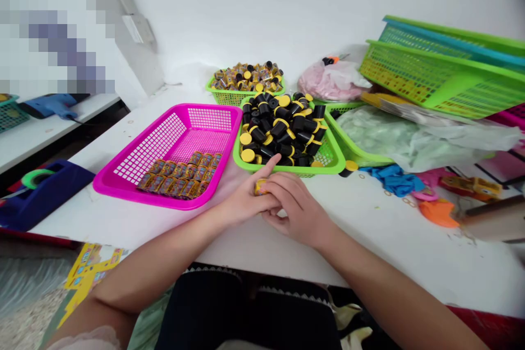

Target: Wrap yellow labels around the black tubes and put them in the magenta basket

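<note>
My left hand and my right hand meet in front of the green basket, closed around one small canister. Its yellow, patterned side shows between the fingers; the rest is hidden. The left index finger sticks out toward the basket, while the right fingers curl over the canister. Just beyond is a green basket heaped with black canisters that have yellow lids. To the left stands a magenta basket, with rows of labelled canisters packed in its near end.
Behind sits another green basket of labelled canisters. At right are stacked baskets, plastic bags, blue cloth and an orange piece. A tape dispenser and blue heat gun lie left.
</note>
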`<state>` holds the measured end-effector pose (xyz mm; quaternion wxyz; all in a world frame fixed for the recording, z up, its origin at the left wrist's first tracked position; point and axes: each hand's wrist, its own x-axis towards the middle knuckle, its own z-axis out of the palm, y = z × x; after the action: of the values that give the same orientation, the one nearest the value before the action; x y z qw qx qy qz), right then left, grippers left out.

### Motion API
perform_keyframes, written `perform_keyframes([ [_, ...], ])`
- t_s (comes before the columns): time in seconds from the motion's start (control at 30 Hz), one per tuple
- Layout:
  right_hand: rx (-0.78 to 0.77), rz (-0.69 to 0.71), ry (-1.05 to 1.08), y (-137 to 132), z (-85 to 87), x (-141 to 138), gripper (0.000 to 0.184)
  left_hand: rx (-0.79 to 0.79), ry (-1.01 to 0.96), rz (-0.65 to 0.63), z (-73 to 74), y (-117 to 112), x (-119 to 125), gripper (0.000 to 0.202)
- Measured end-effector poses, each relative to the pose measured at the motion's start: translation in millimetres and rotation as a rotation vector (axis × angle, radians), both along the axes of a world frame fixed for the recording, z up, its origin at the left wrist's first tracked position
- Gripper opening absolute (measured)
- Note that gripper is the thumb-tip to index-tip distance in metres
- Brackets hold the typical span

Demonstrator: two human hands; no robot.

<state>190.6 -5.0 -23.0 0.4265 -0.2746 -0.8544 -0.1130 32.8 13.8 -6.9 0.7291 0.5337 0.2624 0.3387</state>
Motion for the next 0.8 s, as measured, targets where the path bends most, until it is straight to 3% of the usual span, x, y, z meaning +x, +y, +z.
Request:
perform_keyframes([
  [0.13, 0.033, 0.059, 0.026, 1, -0.5, 1, 0.051, 0.207, 0.098, -0.006, 3.8, 1, -4, 0.104],
  [0.27, 0.078, 0.067, 0.030, 0, 1.1, 6, 0.053, 0.592, 0.102, 0.185, -0.8, 1, -6, 0.104],
  [0.33, 0.095, 0.041, 0.049, -2, 3.1, 7, 0.058, 0.692, 0.096, 0.269, -4.5, 0, -7, 0.101],
  [0.53, 0.084, 0.031, 0.052, -6, 6.6, 13, 0.063, 0.672, 0.192, 0.306, -10.5, -3, -10, 0.098],
  [0.8, 0.065, 0.038, 0.020, -5, 7.2, 18, 0.056, 0.517, 0.120, 0.104, -9.7, 3, -11, 0.107],
])
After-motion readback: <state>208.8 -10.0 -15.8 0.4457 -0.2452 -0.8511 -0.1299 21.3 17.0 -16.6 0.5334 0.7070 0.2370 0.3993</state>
